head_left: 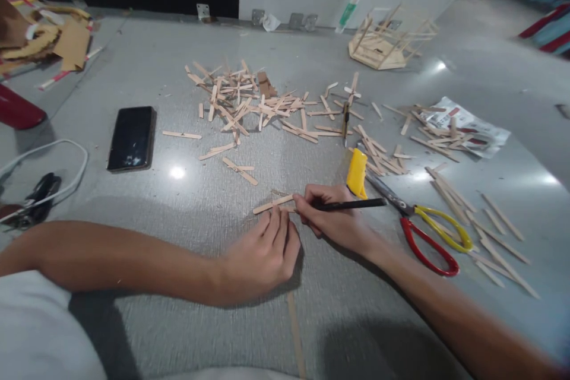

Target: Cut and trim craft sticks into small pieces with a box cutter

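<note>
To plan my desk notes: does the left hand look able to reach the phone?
Probably yes: only bare table shows between the left hand and the phone, though its fingers touch a wooden stick.

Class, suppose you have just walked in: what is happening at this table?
A person's left hand steadies a wooden stick on the table, while the right hand holds a black pen at its end. Scissors lie to the right, and a stick frame stands at the back.

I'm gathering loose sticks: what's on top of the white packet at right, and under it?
Several wooden sticks lie on the packet, mostly toward its left side. Anything under it is covered, so unseen.
</note>
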Action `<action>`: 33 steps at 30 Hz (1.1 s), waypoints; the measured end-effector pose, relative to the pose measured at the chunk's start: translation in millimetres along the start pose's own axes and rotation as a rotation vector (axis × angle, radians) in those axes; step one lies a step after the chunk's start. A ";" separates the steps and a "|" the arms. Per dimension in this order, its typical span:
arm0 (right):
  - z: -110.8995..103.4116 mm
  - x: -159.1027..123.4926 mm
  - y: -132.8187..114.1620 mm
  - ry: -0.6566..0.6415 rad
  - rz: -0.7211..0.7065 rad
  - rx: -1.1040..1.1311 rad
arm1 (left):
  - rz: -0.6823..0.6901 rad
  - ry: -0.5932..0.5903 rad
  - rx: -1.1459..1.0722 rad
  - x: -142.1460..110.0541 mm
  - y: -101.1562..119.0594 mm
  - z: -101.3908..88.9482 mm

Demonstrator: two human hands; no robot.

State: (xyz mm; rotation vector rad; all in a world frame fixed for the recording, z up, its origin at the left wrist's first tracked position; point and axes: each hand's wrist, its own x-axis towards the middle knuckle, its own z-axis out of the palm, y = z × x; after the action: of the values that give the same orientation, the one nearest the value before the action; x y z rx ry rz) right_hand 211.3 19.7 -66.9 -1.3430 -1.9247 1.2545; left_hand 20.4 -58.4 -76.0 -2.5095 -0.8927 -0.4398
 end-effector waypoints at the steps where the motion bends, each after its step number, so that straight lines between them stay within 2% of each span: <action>1: 0.3 0.0 0.2 0.001 0.001 0.013 | 0.001 0.001 0.001 -0.1 0.2 0.2; 12: 1.1 -0.9 -4.2 0.016 0.014 0.050 | 0.051 0.093 0.054 -2.7 2.1 1.6; 19: 1.7 -1.0 -1.9 0.024 0.020 0.032 | 0.079 0.025 0.066 -0.1 -0.2 0.1; 33: 1.6 -1.6 -1.2 0.037 -0.005 -0.031 | 0.090 0.012 0.079 0.2 -0.9 1.0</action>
State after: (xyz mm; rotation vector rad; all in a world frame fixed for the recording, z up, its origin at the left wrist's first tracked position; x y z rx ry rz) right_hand 210.1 17.5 -66.5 -1.3665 -1.9284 1.1935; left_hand 20.1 -57.1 -76.4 -2.4612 -0.7736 -0.3826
